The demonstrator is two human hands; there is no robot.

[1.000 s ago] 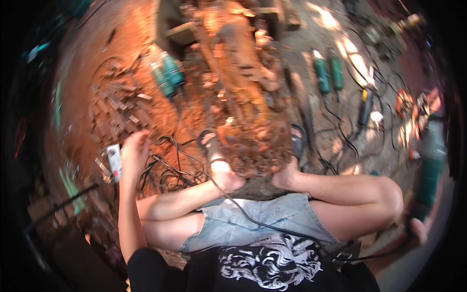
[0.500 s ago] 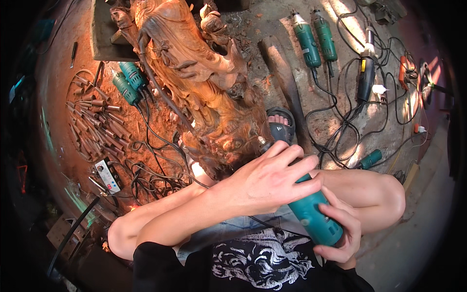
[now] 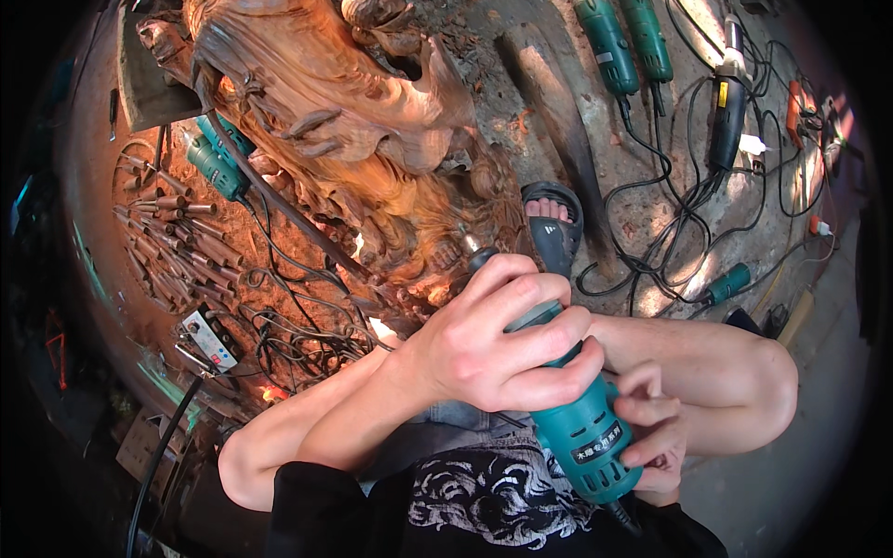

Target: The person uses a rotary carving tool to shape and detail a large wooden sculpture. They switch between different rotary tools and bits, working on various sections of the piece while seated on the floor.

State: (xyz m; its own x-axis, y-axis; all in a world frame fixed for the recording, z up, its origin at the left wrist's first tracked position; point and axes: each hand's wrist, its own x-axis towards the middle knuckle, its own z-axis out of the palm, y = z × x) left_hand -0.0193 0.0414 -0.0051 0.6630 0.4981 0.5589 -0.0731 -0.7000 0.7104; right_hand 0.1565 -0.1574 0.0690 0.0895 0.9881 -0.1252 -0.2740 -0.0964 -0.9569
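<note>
My left hand (image 3: 507,339) is wrapped round the front part of a green die grinder (image 3: 581,446), its fingers closed over the top. The grinder's collar and metal tip (image 3: 473,246) point up and left, at the lower part of a carved wooden statue (image 3: 372,167). Whether the tip touches the wood I cannot tell. At the grinder's rear right side, my right hand (image 3: 651,428) has its fingers bent against the casing near the vent slots. A cord leaves the rear end of the tool.
On the left lie many burr-like bits (image 3: 181,246) and a white control box (image 3: 209,342). Two green grinders (image 3: 219,158) sit beside the statue. More green grinders (image 3: 609,46), a black power tool (image 3: 728,121) and tangled cords (image 3: 651,242) cover the right floor. A wooden beam (image 3: 558,121) lies near my sandalled foot (image 3: 553,223).
The grinder has rolled and swung slightly left, so its label and vents now face up. My right fingers have shifted along its side. The statue appears further up and left in view.
</note>
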